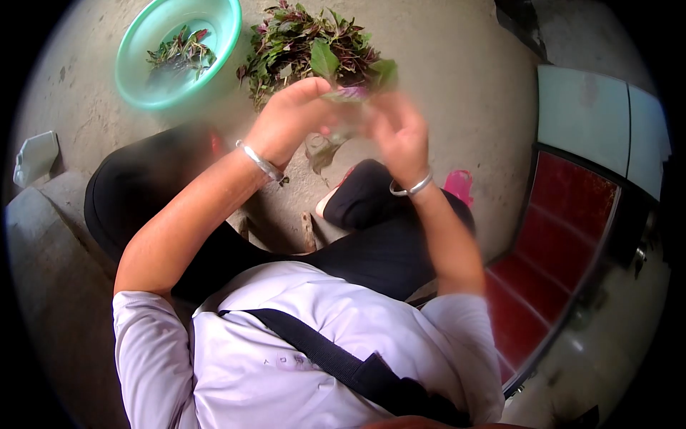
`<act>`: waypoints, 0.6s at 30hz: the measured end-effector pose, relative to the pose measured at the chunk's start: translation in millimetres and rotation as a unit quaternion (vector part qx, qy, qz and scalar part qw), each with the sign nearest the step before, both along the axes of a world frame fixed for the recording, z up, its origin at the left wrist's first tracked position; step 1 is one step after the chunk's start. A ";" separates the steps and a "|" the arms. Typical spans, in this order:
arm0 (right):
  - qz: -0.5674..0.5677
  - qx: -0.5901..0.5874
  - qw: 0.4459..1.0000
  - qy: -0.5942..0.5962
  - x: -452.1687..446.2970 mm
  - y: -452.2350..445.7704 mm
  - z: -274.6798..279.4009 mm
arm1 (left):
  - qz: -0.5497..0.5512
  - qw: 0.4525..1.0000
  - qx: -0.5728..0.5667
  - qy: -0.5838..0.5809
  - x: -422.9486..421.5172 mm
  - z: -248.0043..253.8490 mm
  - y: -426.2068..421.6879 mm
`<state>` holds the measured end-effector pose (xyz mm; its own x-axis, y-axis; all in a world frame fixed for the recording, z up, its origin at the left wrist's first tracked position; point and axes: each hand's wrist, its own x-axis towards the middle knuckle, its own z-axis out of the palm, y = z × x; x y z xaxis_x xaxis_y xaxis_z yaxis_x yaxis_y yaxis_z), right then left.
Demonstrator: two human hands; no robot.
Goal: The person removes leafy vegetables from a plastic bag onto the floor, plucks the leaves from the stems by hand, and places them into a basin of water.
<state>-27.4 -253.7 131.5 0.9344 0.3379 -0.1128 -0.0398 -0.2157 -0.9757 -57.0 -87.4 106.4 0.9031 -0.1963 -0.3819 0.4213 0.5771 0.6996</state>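
One leafy sprig [324, 60], green with a purple patch, is held up between the two hands, in front of the person and above the floor [457, 71]. Its long axis seems to run crosswise from hand to hand, though blur hides the stem and its ends; two broad leaves stick out on the far side. The left hand [296, 111] has its fingers bent in and pinches the sprig from the left. The right hand [400, 136] meets it from the right with curled fingers, too smeared to tell whether they grip or only touch.

A drooping leaf [321, 151] shows just under the left hand; whether it hangs or lies on the floor cannot be told. Just beyond the hands spreads a heap of purple-green leaves [300, 46], mostly ahead of the left hand. Farther left, beside that heap, a mint-green basin [136, 53] holds a smaller bunch of greens [182, 53]. The left hand is nearer both; the right is well apart from the basin.
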 end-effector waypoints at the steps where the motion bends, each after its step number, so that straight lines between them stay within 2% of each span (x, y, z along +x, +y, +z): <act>1: 0.002 -0.005 1.000 0.018 2.0 -0.7 0.0 | 0.010 1.000 -0.003 0.011 0.3 -1.8 0.9; 4: 0.013 -0.034 0.999 0.039 9.0 -9.4 -10.8 | 0.080 0.988 0.040 0.129 7.0 -3.7 10.5; 6: 0.004 -0.055 0.997 0.061 12.9 -14.3 -16.0 | 0.184 0.973 0.067 0.122 14.4 -26.3 32.9; 7: -0.001 -0.054 0.997 0.060 14.8 -16.0 -18.4 | 0.231 0.968 0.059 0.077 20.0 -38.6 50.6; 8: -0.003 -0.055 0.997 0.060 17.0 -18.0 -20.8 | 0.297 0.945 0.071 0.120 30.8 -35.7 66.4; 9: -0.004 -0.056 0.997 0.060 18.7 -19.9 -23.5 | 0.338 0.932 0.105 0.082 37.1 -45.1 89.7; 10: -0.005 -0.057 0.997 0.060 20.6 -21.1 -26.2 | 0.424 0.891 0.098 0.125 43.9 -33.9 103.2; 11: -0.001 -0.060 0.996 0.067 21.8 -21.4 -29.1 | 0.453 0.881 0.056 0.121 48.7 -39.2 123.7; 14: 0.007 -0.084 0.991 0.104 27.4 -19.4 -42.3 | 0.457 0.873 0.057 0.161 53.3 -26.7 140.1; 18: -0.002 -0.132 0.975 0.178 53.9 -1.1 -72.9 | 0.313 0.942 0.042 0.110 41.9 -19.1 103.3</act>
<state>26.5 -254.8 58.6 0.8209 0.2501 -0.5134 -0.3676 -0.4565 -0.8102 -15.1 15.8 87.3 0.7282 0.3885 -0.5645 0.1568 0.7075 0.6891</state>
